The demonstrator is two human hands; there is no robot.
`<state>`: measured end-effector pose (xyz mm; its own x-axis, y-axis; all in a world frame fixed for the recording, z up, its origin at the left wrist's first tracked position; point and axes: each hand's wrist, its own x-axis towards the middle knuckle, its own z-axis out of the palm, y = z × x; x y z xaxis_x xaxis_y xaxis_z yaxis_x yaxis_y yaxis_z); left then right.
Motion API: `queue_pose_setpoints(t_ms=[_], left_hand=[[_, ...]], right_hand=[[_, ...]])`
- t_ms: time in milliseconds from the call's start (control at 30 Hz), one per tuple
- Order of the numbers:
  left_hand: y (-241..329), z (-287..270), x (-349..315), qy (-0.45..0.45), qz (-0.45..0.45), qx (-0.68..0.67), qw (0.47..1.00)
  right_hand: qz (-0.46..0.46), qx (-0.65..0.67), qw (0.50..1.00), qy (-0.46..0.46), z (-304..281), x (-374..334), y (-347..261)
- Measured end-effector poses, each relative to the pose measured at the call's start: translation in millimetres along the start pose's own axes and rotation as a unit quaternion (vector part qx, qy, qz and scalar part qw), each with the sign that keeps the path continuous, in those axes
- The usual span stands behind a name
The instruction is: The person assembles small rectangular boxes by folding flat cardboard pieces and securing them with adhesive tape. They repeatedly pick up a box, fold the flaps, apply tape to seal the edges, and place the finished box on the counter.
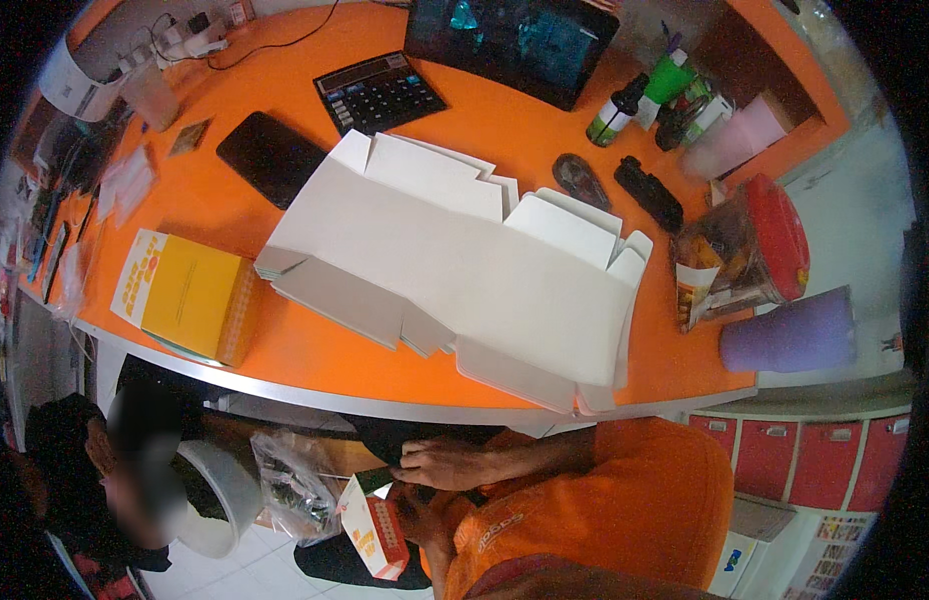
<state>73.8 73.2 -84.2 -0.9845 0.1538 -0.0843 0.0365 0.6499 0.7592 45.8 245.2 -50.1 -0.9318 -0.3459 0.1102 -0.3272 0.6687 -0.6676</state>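
Note:
Below the table edge, in front of my orange shirt, I hold a small white and orange-red carton (379, 532) tilted. My left hand (423, 525) is closed round the carton's right side, its fingers partly in shadow. My right hand (453, 466) has its fingers curled at the carton's upper end, beside a dark flap-like edge. Above on the orange table lie flat white carton blanks (465, 265), stacked and overlapping, with creased flaps. A yellow and white folded carton (193, 297) stands at the table's left front.
A black phone (271, 158), calculator (379, 92) and screen (510, 45) occupy the table's back. At right are a red-lidded jar (775, 240) and a purple cup (793, 332). Lower left, a person in black (60, 460) sits by a white bucket (225, 485) and clear plastic bag (297, 490).

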Motion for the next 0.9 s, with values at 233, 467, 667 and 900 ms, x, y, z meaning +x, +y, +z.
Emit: queue_pose_setpoints(t_ms=[233,467,667,900], left_hand=[[-13,-16,8,-0.019,-0.147,-0.183,0.972],[-3,-48,5,0.048,-0.203,-0.371,0.905],[3,-52,22,0.0,-0.139,-0.426,0.894],[3,-62,15,-0.023,-0.163,-0.47,0.867]], right_hand=[[-0.014,0.102,0.994,0.047,-1,14,-5],[0.124,0.23,0.965,0.033,13,32,-41],[0.117,0.154,0.975,0.108,-12,42,-59],[0.119,0.147,0.979,0.075,-18,39,-75]])
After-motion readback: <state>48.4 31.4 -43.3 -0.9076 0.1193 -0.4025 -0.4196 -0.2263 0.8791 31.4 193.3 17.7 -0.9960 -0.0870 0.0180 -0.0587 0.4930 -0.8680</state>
